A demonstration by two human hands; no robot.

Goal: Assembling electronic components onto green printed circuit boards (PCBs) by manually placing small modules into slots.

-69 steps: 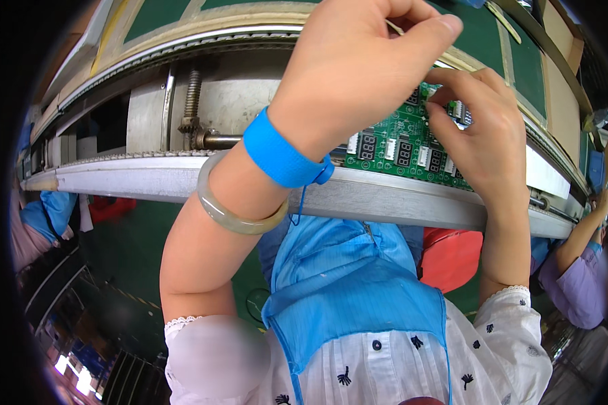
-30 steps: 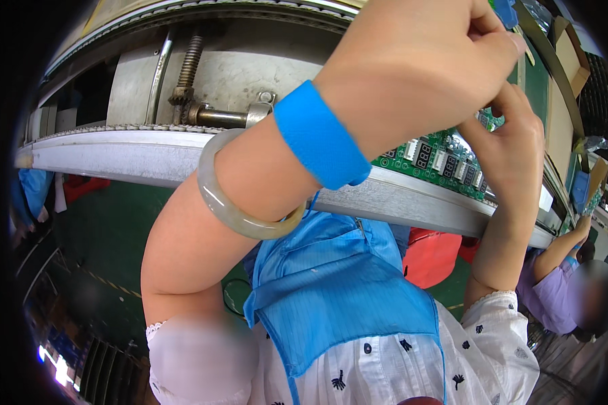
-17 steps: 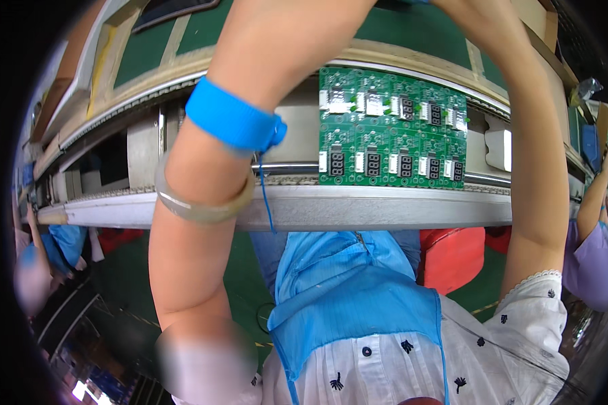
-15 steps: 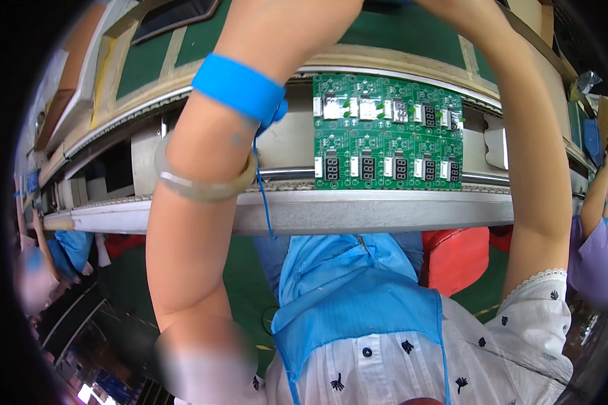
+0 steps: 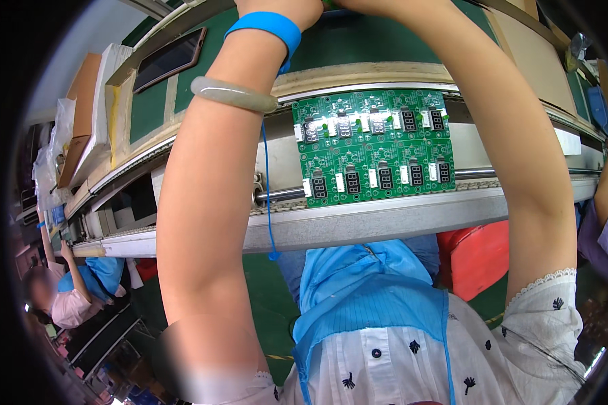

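Note:
Both arms stretch forward over the work line, and the hands meet the picture's upper edge. Of my left hand [image 5: 287, 9] only the back near the wrist shows; its fingers are cut off. My right hand [image 5: 368, 5] is close beside it, its fingers also out of sight. A small bit of green shows between them, too little to name. Beneath and nearer to me, a green circuit board panel [image 5: 378, 150] lies across the conveyor rails, untouched. It carries two rows of digit displays with white connectors, and small green parts stand along its far row.
A metal rail [image 5: 358, 219] runs along the near side. At the far left lies a dark tablet-like device [image 5: 171, 59] beside a cardboard box [image 5: 81, 121]. A blue wrist strap [image 5: 267, 25] with a hanging cord is on my left arm. Other people sit at both sides.
Both hands have moved farther forward and slightly left. The view has turned, so the board panel appears tilted and a little lower left. More of the dark device shows.

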